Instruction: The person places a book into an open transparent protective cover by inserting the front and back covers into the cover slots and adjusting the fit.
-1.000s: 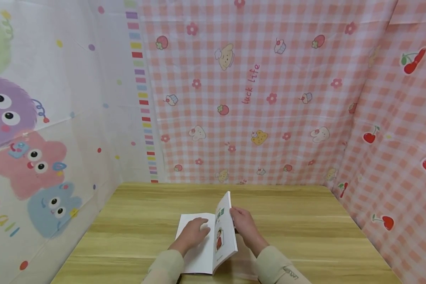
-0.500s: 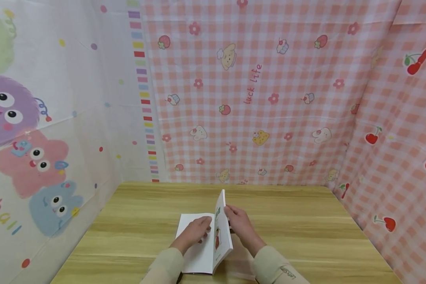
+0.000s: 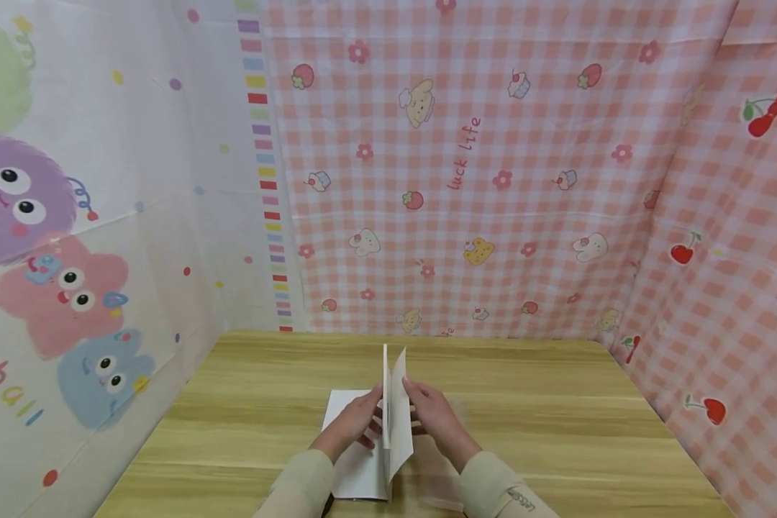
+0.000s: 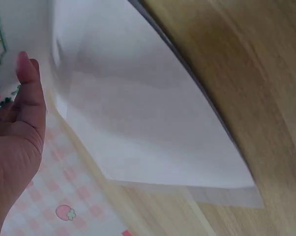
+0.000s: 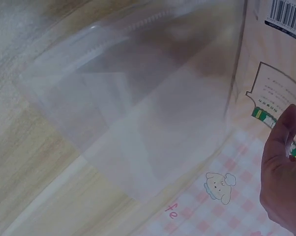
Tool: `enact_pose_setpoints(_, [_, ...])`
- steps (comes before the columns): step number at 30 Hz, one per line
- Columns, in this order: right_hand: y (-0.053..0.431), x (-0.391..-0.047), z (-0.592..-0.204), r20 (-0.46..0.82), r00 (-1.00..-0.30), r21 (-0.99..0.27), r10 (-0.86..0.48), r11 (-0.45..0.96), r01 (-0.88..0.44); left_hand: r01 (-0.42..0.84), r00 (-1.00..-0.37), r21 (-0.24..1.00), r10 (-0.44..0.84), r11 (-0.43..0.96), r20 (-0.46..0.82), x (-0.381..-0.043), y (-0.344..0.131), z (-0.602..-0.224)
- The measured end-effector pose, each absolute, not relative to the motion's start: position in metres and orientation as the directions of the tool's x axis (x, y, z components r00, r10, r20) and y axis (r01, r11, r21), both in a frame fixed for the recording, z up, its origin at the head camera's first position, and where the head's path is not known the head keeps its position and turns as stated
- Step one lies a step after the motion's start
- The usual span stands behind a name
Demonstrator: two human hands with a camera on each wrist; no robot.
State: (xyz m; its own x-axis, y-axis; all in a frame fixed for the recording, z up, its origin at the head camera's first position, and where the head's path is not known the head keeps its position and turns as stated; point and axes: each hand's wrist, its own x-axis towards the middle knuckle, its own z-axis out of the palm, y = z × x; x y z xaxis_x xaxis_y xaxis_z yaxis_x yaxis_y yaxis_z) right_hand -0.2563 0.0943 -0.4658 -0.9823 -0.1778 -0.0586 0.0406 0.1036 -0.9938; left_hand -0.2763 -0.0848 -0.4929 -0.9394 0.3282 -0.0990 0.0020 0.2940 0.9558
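Note:
A book stands partly upright between my hands, its page block (image 3: 385, 403) on edge and its back cover (image 3: 399, 417) leaning a little apart to the right. Its front cover (image 3: 357, 467) lies flat on the left, white inside, with a clear plastic edge (image 4: 226, 196) past it. My left hand (image 3: 352, 423) touches the block's left side, fingers fairly straight. On the other side my right hand (image 3: 439, 416) rests its thumb and fingers on the outer back cover, which carries a barcode (image 5: 287, 14). The clear plastic book cover (image 5: 123, 113) extends flat to the right.
The wood-grain table (image 3: 557, 403) carries all of this. Patterned cloths hang around it: a pink checked one (image 3: 466, 216) at the back and right, a white cartoon one (image 3: 188, 216) on the left.
The upright part of the book has swung left, and its back cover has come apart from the page block. My left hand now meets the block; my right hand has shifted slightly left.

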Motion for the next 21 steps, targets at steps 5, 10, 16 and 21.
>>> enact_pose_setpoints(5, [0.095, -0.256, -0.467, -0.058, -0.987, -0.992, -0.148, 0.123, 0.039, -0.025, -0.930, 0.960, 0.345, 0.278, -0.124, -0.278, -0.088, -0.490])
enact_pose_setpoints(10, [0.096, -0.256, -0.467, -0.043, -0.989, -0.992, -0.142, 0.125, 0.025, -0.055, -0.924, 0.957, 0.349, 0.286, -0.158, -0.280, -0.095, -0.479])
enact_pose_setpoints(16, [0.098, -0.256, -0.469, -0.045, -0.990, -0.992, -0.132, 0.126, 0.029, -0.064, -0.927, 0.970, 0.347, 0.233, -0.144, -0.280, -0.100, -0.476])
enact_pose_setpoints(21, [0.100, -0.259, -0.469, -0.049, -0.992, -0.990, -0.115, 0.134, 0.034, -0.055, -0.946, 0.980, 0.305, 0.189, -0.112, -0.279, -0.102, -0.480])
